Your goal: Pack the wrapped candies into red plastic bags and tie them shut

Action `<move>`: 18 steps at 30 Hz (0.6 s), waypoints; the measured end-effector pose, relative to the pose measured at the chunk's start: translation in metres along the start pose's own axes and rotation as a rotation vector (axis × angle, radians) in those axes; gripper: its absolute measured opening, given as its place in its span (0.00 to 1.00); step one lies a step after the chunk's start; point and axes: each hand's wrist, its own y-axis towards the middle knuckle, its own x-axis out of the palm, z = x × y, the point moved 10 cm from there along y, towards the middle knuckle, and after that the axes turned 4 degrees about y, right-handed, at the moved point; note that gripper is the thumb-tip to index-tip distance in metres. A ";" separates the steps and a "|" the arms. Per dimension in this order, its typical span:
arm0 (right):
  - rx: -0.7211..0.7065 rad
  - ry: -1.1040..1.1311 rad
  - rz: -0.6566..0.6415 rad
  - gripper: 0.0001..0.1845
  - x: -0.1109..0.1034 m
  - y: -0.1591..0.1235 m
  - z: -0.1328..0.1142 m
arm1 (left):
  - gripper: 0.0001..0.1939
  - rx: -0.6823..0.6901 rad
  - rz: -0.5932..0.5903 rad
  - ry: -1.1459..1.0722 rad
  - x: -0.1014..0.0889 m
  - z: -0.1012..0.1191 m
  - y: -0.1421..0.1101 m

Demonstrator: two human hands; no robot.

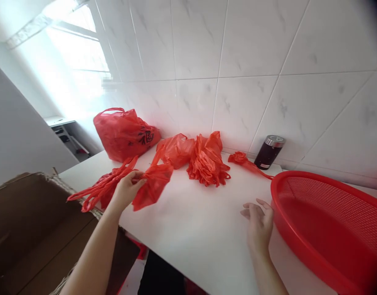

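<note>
My left hand [127, 189] is closed around the middle of a bunch of red plastic bags [114, 184], held just above the white counter [191, 225]; the handles trail left and the bodies hang right. My right hand [258, 223] hovers over the counter with its fingers loosely spread, holding nothing, right beside the rim of a large red mesh basket [326, 229]. More red bags lie behind: a full one [123, 133] against the wall, a crumpled pile [206, 159] in the middle, and a twisted one [246, 162] to its right.
A dark cylindrical jar with a metal lid [269, 152] stands by the tiled wall. An open cardboard box [37, 229] sits at the counter's left end. A bright window [77, 53] is at the upper left.
</note>
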 end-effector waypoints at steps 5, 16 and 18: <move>0.031 -0.037 -0.002 0.21 -0.001 -0.003 -0.001 | 0.20 -0.074 0.191 0.390 -0.027 -0.014 0.003; -0.141 -0.144 -0.119 0.11 0.018 -0.025 -0.033 | 0.13 0.503 -0.393 0.224 0.197 0.057 -0.113; -0.290 -0.264 -0.263 0.08 0.020 -0.037 -0.068 | 0.13 0.633 -0.394 0.224 0.217 0.063 -0.137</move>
